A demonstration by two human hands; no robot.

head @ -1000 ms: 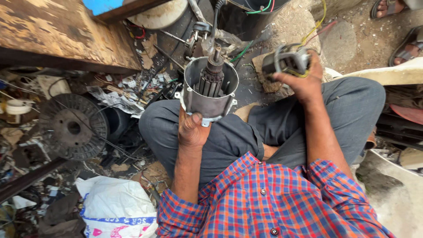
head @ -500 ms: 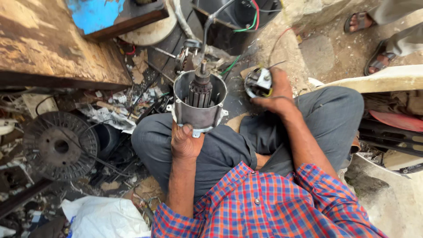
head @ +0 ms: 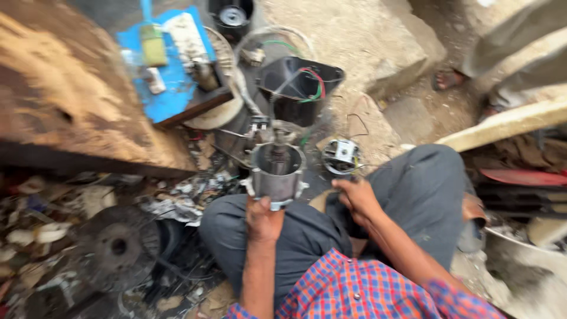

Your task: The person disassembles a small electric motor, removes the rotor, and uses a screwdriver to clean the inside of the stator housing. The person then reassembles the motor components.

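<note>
My left hand [head: 264,221] grips the bottom edge of a grey cylindrical motor housing [head: 277,177], held upright over my left knee, with a dark shaft and windings showing inside it. To its right a small round end cap with wires [head: 341,156] lies on the ground. My right hand [head: 357,198] hovers just below and to the right of that cap, above my right thigh, with nothing in it. The view is blurred.
A worn wooden board [head: 71,100] fills the left side. Behind it lies a blue board [head: 171,65] with a brush on it. A black tub with coloured wires [head: 298,85] stands behind the housing. Scrap and a dark round disc [head: 115,245] lie at left. Another person's sandalled foot [head: 452,77] is at upper right.
My right hand has let go of the round end cap, which now lies on the ground, and drawn back toward my thigh. The view has tilted further forward.
</note>
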